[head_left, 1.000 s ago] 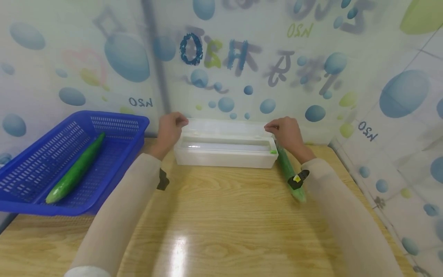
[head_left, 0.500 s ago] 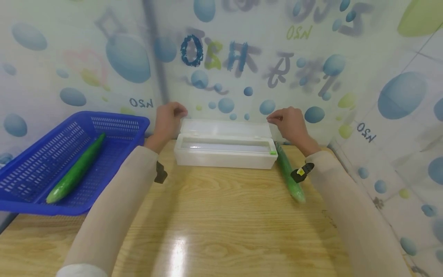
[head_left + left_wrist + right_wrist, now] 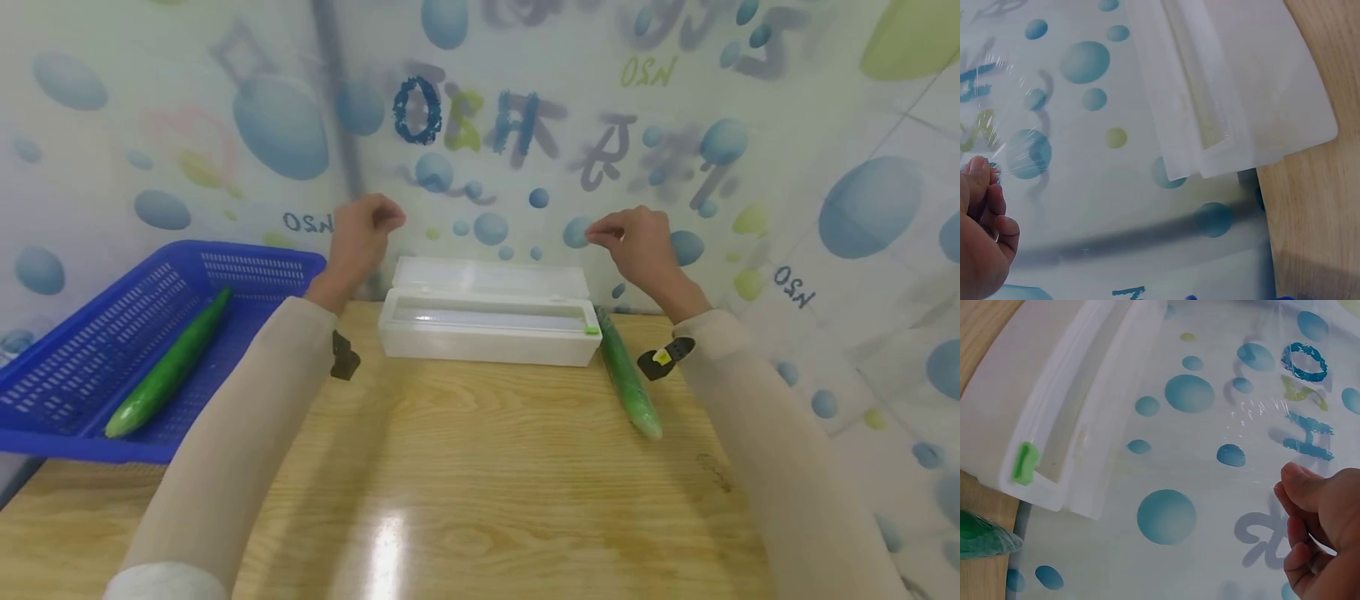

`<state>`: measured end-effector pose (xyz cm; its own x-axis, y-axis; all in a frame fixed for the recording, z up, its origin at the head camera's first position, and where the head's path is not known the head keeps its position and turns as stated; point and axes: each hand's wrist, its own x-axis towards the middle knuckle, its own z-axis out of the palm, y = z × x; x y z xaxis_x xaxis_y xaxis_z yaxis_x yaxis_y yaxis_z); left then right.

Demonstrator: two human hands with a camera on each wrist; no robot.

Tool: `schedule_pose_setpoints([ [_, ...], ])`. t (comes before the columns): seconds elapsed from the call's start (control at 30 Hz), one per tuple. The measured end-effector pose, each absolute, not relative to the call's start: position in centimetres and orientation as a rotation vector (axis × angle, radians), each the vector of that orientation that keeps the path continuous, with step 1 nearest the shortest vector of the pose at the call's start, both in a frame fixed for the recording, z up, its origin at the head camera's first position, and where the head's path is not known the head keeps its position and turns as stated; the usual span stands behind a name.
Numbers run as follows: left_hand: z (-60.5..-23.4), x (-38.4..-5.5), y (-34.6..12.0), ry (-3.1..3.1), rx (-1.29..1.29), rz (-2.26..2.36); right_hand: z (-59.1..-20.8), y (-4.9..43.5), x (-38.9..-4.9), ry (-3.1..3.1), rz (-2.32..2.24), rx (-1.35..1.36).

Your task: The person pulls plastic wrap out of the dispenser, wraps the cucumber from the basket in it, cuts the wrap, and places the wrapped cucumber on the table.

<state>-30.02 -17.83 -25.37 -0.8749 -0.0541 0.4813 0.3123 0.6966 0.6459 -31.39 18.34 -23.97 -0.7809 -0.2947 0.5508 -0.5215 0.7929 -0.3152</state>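
Note:
Clear cling film (image 3: 1013, 119) shows as faint glints and creases, drawn up from the dispenser. My left hand (image 3: 362, 240) pinches one corner of it between thumb and fingertips. At the other corner, my right hand (image 3: 639, 250) pinches the film (image 3: 1254, 415) the same way. Both hands are raised in front of the wall, higher than the white cling film dispenser (image 3: 487, 345), which stands on the table below and between them. Its translucent lid (image 3: 491, 277) is tipped back, and a green slide cutter (image 3: 1025, 464) sits at the right end of its rail.
A cucumber (image 3: 628, 375) with crinkled clear film at its end lies right of the dispenser. The blue plastic basket (image 3: 251, 250) on the left holds another cucumber (image 3: 168, 367). A patterned wall (image 3: 480, 50) rises directly behind the wooden table (image 3: 487, 483).
Both hands have risen from the dispenser's lid to well above it, and the right has drifted slightly right. The dispenser and cucumbers have stayed in place.

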Motion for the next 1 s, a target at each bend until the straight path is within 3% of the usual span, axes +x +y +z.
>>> schedule_pose_setpoints([
  [1.0,-19.9,-28.8,-17.5,-2.364,-0.191,-0.918,-18.9,18.8,-29.6,-2.382,0.618,0.569],
])
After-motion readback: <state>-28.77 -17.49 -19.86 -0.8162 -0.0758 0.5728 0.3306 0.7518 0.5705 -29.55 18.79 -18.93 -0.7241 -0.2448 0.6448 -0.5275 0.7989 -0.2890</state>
